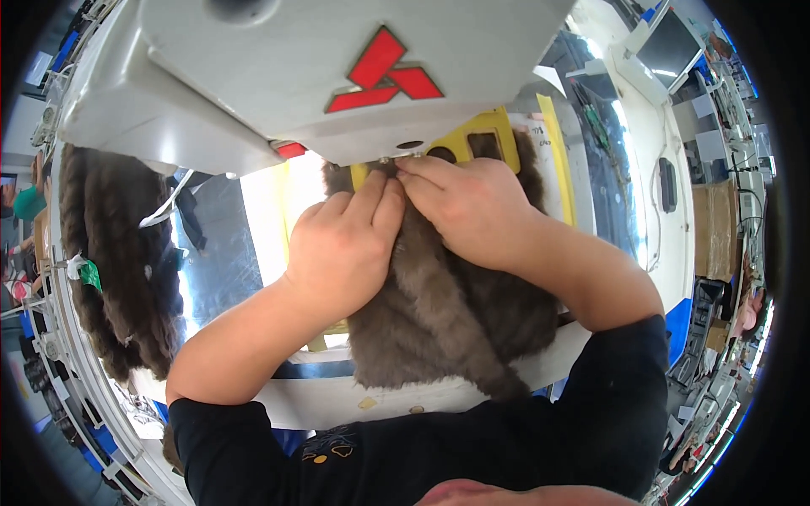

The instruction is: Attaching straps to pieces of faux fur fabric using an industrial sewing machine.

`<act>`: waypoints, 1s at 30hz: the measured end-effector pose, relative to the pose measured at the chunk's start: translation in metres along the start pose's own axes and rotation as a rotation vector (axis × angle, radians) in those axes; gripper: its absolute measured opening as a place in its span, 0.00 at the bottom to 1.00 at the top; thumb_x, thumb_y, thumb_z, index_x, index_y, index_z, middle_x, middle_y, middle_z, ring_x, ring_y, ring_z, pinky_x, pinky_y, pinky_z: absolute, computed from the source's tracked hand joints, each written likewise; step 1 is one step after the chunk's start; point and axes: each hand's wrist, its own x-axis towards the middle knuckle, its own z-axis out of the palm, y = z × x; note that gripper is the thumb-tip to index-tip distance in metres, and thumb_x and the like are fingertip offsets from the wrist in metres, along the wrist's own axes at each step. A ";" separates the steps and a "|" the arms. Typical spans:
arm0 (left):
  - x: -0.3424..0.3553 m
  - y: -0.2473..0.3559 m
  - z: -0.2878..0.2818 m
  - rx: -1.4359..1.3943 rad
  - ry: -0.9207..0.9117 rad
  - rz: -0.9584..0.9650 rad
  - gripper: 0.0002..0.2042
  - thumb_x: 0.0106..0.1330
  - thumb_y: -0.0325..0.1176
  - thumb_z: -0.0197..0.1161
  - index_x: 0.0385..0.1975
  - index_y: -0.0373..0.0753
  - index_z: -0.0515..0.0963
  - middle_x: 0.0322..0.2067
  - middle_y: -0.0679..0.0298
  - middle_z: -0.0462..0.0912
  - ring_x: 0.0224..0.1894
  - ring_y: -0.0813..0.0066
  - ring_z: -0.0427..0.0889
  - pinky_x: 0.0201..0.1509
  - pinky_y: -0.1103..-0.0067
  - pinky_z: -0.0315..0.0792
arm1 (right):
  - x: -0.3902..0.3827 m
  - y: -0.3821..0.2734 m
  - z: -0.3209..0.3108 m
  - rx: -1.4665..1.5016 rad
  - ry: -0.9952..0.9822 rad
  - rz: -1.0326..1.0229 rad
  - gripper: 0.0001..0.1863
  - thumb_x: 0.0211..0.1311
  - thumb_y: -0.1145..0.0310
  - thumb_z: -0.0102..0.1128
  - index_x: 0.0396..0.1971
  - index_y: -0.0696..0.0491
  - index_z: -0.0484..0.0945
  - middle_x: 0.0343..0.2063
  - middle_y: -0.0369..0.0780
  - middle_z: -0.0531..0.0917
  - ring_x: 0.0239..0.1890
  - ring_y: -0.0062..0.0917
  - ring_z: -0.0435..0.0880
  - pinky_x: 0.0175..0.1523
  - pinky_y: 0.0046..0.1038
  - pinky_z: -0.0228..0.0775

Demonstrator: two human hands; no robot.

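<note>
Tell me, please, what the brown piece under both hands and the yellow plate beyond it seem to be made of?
Brown piece: apparently faux or real fur, soft and matte, with long shaggy pile. Yellow plate: probably rigid plastic, smooth with a slight sheen and clean cut-out windows; painted metal is possible.

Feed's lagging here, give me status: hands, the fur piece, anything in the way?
Left hand and right hand both pressed on brown fur piece, fingertips meeting under sewing machine head. Yellow template beneath fur. More fur piled far left, clear of hands.
</note>
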 end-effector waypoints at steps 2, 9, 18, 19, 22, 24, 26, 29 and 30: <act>0.000 -0.002 0.001 -0.007 -0.007 -0.010 0.19 0.55 0.30 0.61 0.48 0.34 0.81 0.51 0.55 0.86 0.29 0.70 0.82 0.32 0.75 0.78 | 0.003 -0.001 -0.002 -0.010 -0.015 0.006 0.08 0.57 0.70 0.59 0.35 0.55 0.81 0.40 0.37 0.83 0.29 0.26 0.86 0.28 0.29 0.77; 0.002 -0.005 0.003 -0.022 -0.011 -0.047 0.18 0.56 0.29 0.61 0.47 0.34 0.81 0.53 0.51 0.85 0.30 0.68 0.85 0.32 0.74 0.80 | 0.008 0.003 -0.001 -0.067 -0.076 0.018 0.05 0.59 0.68 0.58 0.32 0.50 0.80 0.34 0.34 0.82 0.29 0.28 0.87 0.27 0.29 0.75; 0.001 -0.002 0.006 -0.036 -0.007 -0.030 0.14 0.55 0.29 0.61 0.43 0.37 0.79 0.55 0.50 0.85 0.30 0.67 0.84 0.33 0.73 0.80 | 0.013 0.016 -0.025 0.077 -0.167 0.041 0.10 0.61 0.69 0.62 0.41 0.51 0.83 0.38 0.35 0.85 0.36 0.33 0.88 0.37 0.36 0.80; 0.001 -0.002 0.005 -0.029 -0.009 -0.022 0.14 0.55 0.29 0.61 0.42 0.38 0.79 0.54 0.51 0.85 0.29 0.67 0.84 0.33 0.73 0.80 | 0.012 0.016 -0.024 0.076 -0.166 0.043 0.10 0.61 0.69 0.62 0.41 0.51 0.83 0.38 0.35 0.85 0.36 0.33 0.88 0.37 0.36 0.80; 0.001 -0.001 0.003 -0.027 -0.024 -0.036 0.14 0.55 0.28 0.61 0.42 0.38 0.79 0.54 0.52 0.85 0.29 0.68 0.84 0.33 0.73 0.80 | 0.012 0.015 -0.022 -0.010 -0.099 0.063 0.12 0.60 0.68 0.63 0.44 0.50 0.84 0.41 0.36 0.85 0.37 0.32 0.88 0.38 0.35 0.81; 0.001 0.000 0.003 -0.029 -0.029 -0.042 0.15 0.55 0.28 0.61 0.43 0.38 0.79 0.54 0.52 0.85 0.29 0.68 0.84 0.33 0.73 0.80 | 0.013 0.015 -0.022 -0.031 -0.114 0.059 0.14 0.60 0.67 0.63 0.46 0.50 0.84 0.44 0.37 0.83 0.36 0.34 0.87 0.38 0.34 0.82; 0.001 0.000 0.002 -0.029 -0.033 -0.046 0.15 0.55 0.28 0.61 0.44 0.37 0.79 0.54 0.53 0.85 0.29 0.68 0.84 0.33 0.73 0.80 | 0.013 0.012 -0.021 -0.056 -0.114 0.078 0.14 0.59 0.67 0.63 0.46 0.50 0.84 0.43 0.37 0.83 0.37 0.34 0.87 0.38 0.34 0.82; 0.002 0.001 0.002 -0.039 -0.027 -0.041 0.17 0.55 0.28 0.61 0.46 0.37 0.80 0.54 0.53 0.85 0.30 0.68 0.84 0.33 0.73 0.80 | 0.013 0.012 -0.017 -0.115 -0.105 0.095 0.14 0.59 0.66 0.63 0.45 0.50 0.84 0.43 0.37 0.82 0.38 0.33 0.86 0.38 0.34 0.82; 0.002 0.002 0.001 -0.035 -0.035 -0.047 0.17 0.55 0.28 0.61 0.47 0.37 0.80 0.54 0.53 0.85 0.30 0.68 0.84 0.33 0.73 0.81 | 0.013 0.012 -0.016 -0.149 -0.096 0.093 0.14 0.58 0.66 0.63 0.45 0.49 0.84 0.42 0.37 0.82 0.38 0.33 0.86 0.38 0.34 0.82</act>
